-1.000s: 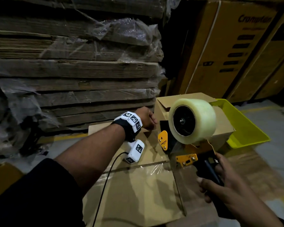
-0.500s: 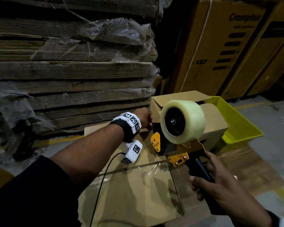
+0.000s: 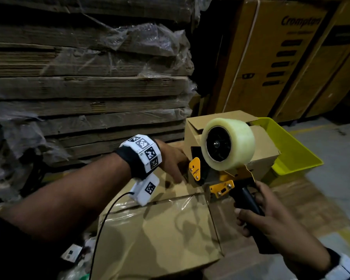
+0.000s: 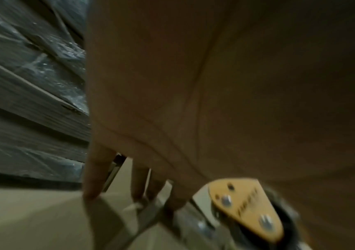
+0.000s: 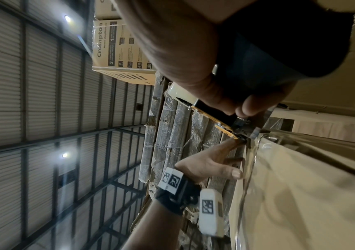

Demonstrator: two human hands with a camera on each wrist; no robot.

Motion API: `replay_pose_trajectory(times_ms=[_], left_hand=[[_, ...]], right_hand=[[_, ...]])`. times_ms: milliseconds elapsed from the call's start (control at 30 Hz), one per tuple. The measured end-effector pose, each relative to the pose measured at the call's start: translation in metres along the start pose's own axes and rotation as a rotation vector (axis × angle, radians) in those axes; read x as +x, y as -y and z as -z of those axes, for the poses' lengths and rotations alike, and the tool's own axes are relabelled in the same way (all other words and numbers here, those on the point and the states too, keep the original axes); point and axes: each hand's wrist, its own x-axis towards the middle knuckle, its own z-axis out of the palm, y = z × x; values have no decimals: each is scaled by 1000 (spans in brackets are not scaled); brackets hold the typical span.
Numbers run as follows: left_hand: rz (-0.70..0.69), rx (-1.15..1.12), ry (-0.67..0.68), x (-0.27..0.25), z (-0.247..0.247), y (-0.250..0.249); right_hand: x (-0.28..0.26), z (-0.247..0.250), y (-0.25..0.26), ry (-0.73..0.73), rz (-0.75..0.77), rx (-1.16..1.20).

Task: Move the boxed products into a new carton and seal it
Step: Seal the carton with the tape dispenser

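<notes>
The large brown corrugated carton point(image 3: 160, 235) lies low in the near middle, its top flaps closed and a strip of clear tape point(image 3: 182, 205) already across them. It looks stiff but light-walled, so the flaps likely spring unless pressed. The left hand point(image 3: 173, 158) presses straight fingers point(image 4: 93, 177) flat on the far flap. The right hand point(image 3: 271, 217) curls round the black handle of the yellow tape dispenser point(image 3: 222, 170), best held there. A smaller open brown box point(image 3: 265, 146) and a yellow plastic bin point(image 3: 295, 156) sit far right; wrapped cardboard stacks point(image 3: 89, 87) rise behind, above a grey concrete floor point(image 3: 335, 164).
</notes>
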Motion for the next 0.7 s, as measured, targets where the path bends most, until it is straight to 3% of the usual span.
replay_pose_trajectory(times_ms=[67, 267, 700], left_hand=[[19, 38, 18, -6, -15, -5], [25, -34, -183, 6, -77, -7], [81, -19, -154, 17, -77, -5]], right_hand=[[-1, 0, -1, 0, 3, 2], [-4, -2, -3, -2, 3, -34], [-32, -3, 7, 15, 37, -132]])
